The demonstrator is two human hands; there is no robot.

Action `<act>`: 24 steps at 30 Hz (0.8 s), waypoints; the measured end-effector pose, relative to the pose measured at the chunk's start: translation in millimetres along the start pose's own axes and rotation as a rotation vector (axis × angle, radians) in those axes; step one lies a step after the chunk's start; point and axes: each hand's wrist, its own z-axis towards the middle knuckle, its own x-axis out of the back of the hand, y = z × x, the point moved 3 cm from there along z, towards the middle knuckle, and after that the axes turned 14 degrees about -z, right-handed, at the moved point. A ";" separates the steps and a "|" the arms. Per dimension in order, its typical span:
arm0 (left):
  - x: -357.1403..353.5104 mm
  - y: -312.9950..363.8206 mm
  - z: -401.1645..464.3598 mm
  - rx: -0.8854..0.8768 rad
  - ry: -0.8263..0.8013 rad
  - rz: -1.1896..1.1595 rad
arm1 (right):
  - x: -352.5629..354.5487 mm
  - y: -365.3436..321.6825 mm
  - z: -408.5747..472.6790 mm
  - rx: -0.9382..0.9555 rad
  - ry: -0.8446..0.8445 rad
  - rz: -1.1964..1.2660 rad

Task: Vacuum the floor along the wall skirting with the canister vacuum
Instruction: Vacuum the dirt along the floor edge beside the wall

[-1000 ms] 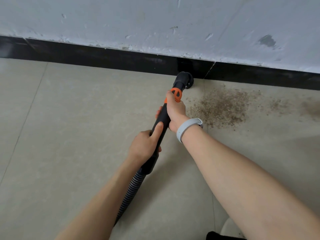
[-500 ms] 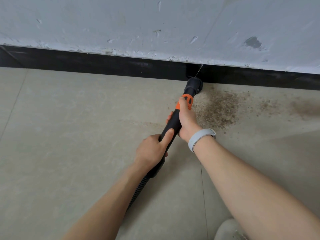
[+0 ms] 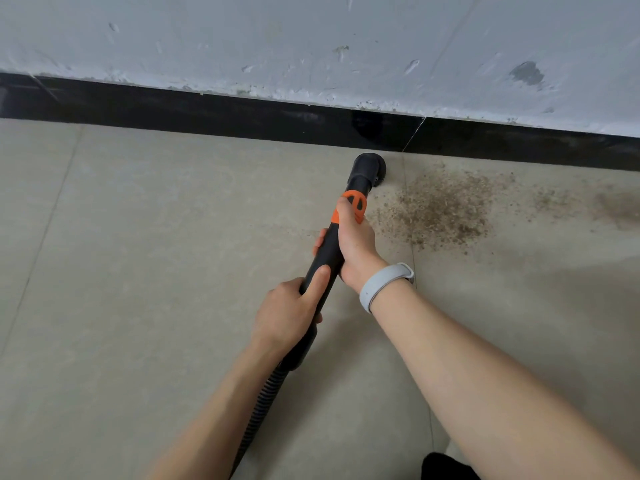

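A black vacuum wand [image 3: 329,251] with an orange collar [image 3: 355,204] points at the wall. Its round brush nozzle [image 3: 370,168] sits on the beige tiled floor just in front of the black skirting [image 3: 207,110]. My right hand [image 3: 353,240], with a grey wristband, grips the wand just behind the orange collar. My left hand [image 3: 291,311] grips it lower down, thumb laid along the tube. A ribbed black hose [image 3: 259,407] runs back from the wand beneath my left forearm. A patch of brown dirt [image 3: 440,209] lies on the floor right of the nozzle.
A scuffed white wall [image 3: 311,39] rises above the skirting. More faint dirt [image 3: 616,209] lies further right along the skirting. Tile joints cross the floor. Something dark [image 3: 446,467] shows at the bottom edge.
The nozzle has drawn back a little from the skirting toward me. Both hands keep their grip on the wand. The view has shifted slightly.
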 end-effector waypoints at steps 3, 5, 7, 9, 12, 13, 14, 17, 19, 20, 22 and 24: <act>3.9 -0.3 -4.9 -0.009 -0.040 0.008 | 0.6 2.8 -6.5 -0.004 0.034 0.008; 7.0 -4.2 -12.1 -0.001 -0.054 0.022 | 0.2 8.3 -13.5 -0.019 0.043 0.019; 10.1 -10.8 -19.6 0.002 -0.055 0.030 | -2.0 15.7 -21.0 -0.026 0.040 0.025; 12.4 -17.1 -26.6 0.011 -0.055 0.036 | -2.6 23.8 -27.3 -0.025 0.048 0.032; 12.6 -23.8 -36.6 0.006 -0.083 0.074 | 0.5 35.1 -36.9 -0.032 0.069 0.053; 12.8 -25.9 -40.4 0.004 -0.090 0.088 | 1.9 39.4 -40.2 -0.033 0.079 0.062; 13.6 -28.4 -45.2 0.004 -0.091 0.101 | 2.4 43.9 -44.0 -0.030 0.084 0.069; 18.2 -35.0 -56.3 -0.009 -0.071 0.136 | -0.2 53.8 -53.9 -0.004 0.079 0.070; 25.6 -39.8 -64.3 -0.018 -0.032 0.126 | -8.5 58.2 -60.6 0.014 0.057 0.055; 30.3 -43.0 -68.5 -0.019 -0.005 0.110 | -14.9 60.0 -63.4 0.025 0.039 0.043; 41.4 -50.7 -76.2 -0.012 0.049 0.054 | -30.2 63.4 -69.9 0.044 0.000 0.006; 55.5 -60.7 -84.9 0.005 0.104 0.009 | -48.6 68.4 -77.7 0.056 -0.042 -0.045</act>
